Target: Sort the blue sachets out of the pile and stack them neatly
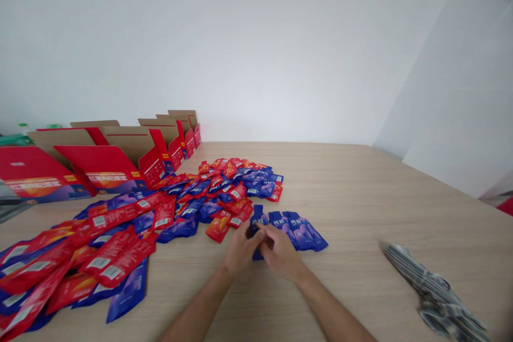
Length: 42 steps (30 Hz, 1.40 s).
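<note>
My left hand [241, 250] and my right hand [281, 254] meet over the table, fingers closed on one blue pouch [258, 216] with a narrow neck and white lettering. The pouch's top shows above my fingertips and its lower end below them; its middle is hidden. Just right of it, several similar blue pouches [303, 233] lie overlapping in a short row, with my right hand close to their near edge. To the left of my left hand, a loose orange-and-red pouch [218, 227] lies at the edge of a mixed pile.
Red and blue pouches [116, 259] spread in a heap across the left side and toward the back. Behind them stand several red cardboard boxes [110, 163] with raised flaps. A striped cloth bundle [433, 288] lies on the wooden table [360, 197] at right. A white wall borders the back.
</note>
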### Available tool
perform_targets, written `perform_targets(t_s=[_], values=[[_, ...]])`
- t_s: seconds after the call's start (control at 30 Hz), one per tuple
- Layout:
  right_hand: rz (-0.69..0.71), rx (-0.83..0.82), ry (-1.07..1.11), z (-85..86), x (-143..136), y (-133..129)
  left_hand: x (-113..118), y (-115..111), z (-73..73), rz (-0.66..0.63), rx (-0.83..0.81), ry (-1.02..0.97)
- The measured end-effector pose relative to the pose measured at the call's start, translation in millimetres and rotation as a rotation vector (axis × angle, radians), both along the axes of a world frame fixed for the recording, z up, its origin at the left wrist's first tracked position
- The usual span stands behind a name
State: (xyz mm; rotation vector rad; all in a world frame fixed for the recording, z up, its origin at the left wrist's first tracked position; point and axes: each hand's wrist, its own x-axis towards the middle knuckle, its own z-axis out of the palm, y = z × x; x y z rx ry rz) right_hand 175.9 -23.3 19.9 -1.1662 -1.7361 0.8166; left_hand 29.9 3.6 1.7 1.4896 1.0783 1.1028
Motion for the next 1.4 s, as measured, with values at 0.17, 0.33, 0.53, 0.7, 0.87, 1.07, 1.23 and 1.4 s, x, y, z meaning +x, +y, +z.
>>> perform_targets(t_s=[0.17,0.33,0.53,0.7,0.87,1.07,1.23,1.4], values=[[-0.149,0.001,0.018,-3.1,25,13,-5,18,-10.5,0.156,-0.136,-0.014],[-0.343,0.241,-0.413,-10.8,60,28,11,33,-15.9,0.337,-0.122,0.165],[-0.374,0.082,-0.811,-22.1,70,23,35,29,-23.9,0.364,0.097,0.496],[-0.301,-0.135,-0.884,-24.0,71,22,25,18,-25.3,0.193,0.355,0.764],[-0.273,-0.258,-0.891,-28.8,70,24,12,11,-24.4,-0.290,0.397,0.911],[-0.263,-0.328,-0.916,-29.8,70,22,23,11,-26.4,-0.358,0.363,0.967],[-0.259,-0.320,-0.926,-28.6,70,22,27,9,-23.3,-0.357,0.355,0.969],[-0.301,-0.254,-0.937,-26.9,68,20,23,6,-15.4,-0.359,0.372,0.943]])
